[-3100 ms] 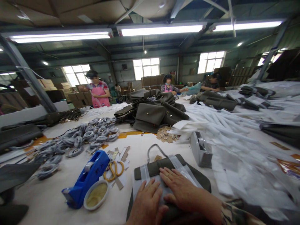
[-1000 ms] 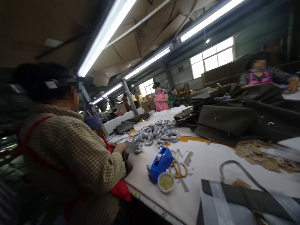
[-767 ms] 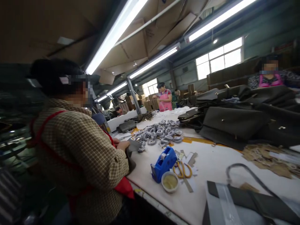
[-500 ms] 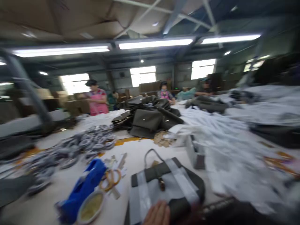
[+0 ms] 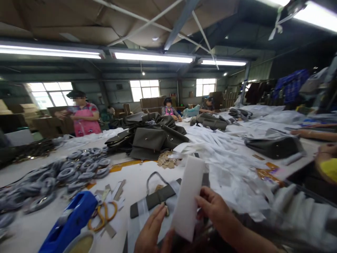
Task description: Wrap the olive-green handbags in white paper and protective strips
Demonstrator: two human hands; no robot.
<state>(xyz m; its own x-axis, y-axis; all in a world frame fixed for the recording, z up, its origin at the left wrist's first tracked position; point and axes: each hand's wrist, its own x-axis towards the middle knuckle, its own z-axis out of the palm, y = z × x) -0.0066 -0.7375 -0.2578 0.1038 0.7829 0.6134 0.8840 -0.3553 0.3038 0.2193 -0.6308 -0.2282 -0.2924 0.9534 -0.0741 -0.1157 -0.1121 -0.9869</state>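
Hands are raised low in the foreground over the near edge of the desk, and a white foam strip is held upright between them. The strip's right edge is gripped by the right hand, thumb and fingers curled against it, with the forearm running off toward the lower right corner. The left hand is lifted beside the strip's lower left edge with fingers extended and thumb up near it; whether it truly clasps the strip cannot be told. Directly behind and below the strip, a dark olive bag with pale protective bands across it and a thin loop handle is laid flat on the desk, partly hidden by the strip and the hands. To the left, a blue tape dispenser, a small round dish and yellow-handled scissors are set close together. Farther left, grey coiled rings are spread in a heap. A pile of olive bags is stacked mid-desk, and loose white strips are scattered to the right. Other people are seen at the far side of the desk.
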